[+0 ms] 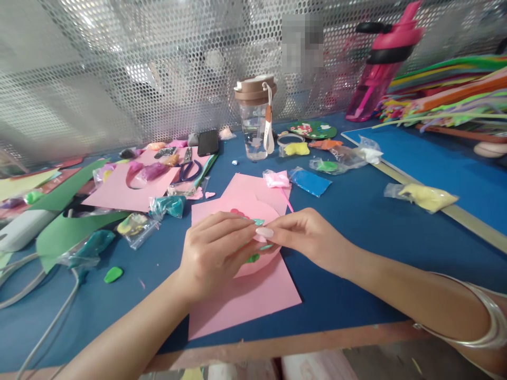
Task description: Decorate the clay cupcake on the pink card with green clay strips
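Note:
Both hands meet over a round pink paper disc [257,208] that lies on a pink paper sheet [253,295] on the blue table. My left hand [214,253] rests on the disc with fingers curled and pressed together. My right hand [304,232] pinches toward the left hand's fingertips. Small green clay pieces [253,258] and a red clay bit [237,212] sit on the disc around the fingers. What the fingertips pinch is too small to name.
Bagged clay lies around: teal [168,206], blue [311,181], yellow [423,196], pink [276,178]. A clear tumbler [255,119] and a phone [208,142] stand behind, with scissors [188,169] on pink paper. A pink bottle [382,63] and pipe cleaners [455,95] are at the right. Perforated metal screen behind.

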Tool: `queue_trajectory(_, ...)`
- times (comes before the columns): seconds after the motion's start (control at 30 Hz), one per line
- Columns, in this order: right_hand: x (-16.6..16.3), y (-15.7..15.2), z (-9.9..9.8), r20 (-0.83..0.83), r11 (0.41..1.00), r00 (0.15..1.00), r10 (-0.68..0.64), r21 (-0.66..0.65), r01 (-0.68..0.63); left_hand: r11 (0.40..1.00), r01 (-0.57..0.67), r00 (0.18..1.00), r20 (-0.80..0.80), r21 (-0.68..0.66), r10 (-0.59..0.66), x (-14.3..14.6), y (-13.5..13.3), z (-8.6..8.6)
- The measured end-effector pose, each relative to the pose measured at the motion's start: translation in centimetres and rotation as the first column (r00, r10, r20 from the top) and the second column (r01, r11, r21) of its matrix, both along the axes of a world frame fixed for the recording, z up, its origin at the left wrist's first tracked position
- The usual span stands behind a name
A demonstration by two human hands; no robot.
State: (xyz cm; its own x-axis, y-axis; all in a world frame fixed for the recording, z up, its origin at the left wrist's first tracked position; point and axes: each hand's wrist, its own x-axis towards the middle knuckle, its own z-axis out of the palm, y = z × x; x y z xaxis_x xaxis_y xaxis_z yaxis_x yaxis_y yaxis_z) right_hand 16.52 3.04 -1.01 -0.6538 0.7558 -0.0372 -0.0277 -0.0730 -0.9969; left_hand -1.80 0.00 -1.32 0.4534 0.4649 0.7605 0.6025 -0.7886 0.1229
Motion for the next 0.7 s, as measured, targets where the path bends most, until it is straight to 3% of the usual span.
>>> queue_trajectory(0.27,0.03,0.43,-0.34,0.023,1.0,0.999,0.022,-0.01,-0.021,0.994,0.086,0.996,0.016,-0.072,-0.085,-0.2,0.49,0.07)
queue_trajectory(0.7,0.18,0.67,-0.18,0.013,0.998,0.999,0.048,-0.043,-0.048,0.994,0.107,0.993,-0.057,-0.012,-0.108,-0.56,0.62,-0.06)
